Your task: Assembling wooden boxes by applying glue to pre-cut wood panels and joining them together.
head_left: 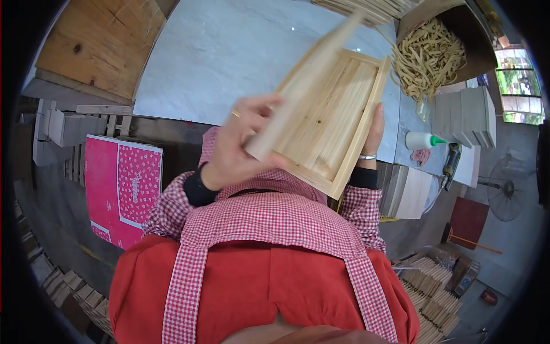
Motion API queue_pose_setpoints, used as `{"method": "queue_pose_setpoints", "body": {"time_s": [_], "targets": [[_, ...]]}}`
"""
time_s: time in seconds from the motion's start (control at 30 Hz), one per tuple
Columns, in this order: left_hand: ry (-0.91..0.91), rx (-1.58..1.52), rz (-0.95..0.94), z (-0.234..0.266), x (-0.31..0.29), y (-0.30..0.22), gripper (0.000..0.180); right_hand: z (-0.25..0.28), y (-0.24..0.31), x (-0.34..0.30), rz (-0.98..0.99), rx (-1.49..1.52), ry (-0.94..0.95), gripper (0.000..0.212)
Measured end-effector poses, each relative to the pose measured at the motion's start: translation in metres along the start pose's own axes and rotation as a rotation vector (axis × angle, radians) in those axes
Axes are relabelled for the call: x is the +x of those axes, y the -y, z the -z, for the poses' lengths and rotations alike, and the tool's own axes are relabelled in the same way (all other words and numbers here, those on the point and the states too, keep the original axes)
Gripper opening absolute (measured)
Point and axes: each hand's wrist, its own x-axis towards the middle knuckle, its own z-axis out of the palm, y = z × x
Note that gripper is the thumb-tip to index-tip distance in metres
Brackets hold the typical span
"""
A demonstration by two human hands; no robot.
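Red shirt [229,281], left fingers [258,103] gripping panel [306,86] at near end, right fingers [378,117] gripping box [335,114] at right side

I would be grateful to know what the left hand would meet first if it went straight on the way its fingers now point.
Past the blurred wooden panel it holds, the left hand would probably meet the shallow wooden box first, though blur and the single view leave the depth unclear.
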Motion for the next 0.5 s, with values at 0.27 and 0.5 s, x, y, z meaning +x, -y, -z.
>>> {"method": "queue_pose_setpoints", "body": {"time_s": [0.27, 0.5], "targets": [[0.412, 0.782, -0.338, -0.031, -0.042, 0.030, 0.051, -0.035, 0.009, -0.002, 0.067, -0.108, 0.035, 0.073], [0.070, 0.447, -0.018, -0.015, -0.041, 0.037, 0.047, -0.067, 0.046, -0.008, 0.043, 0.009, 0.176, 0.071]]}}
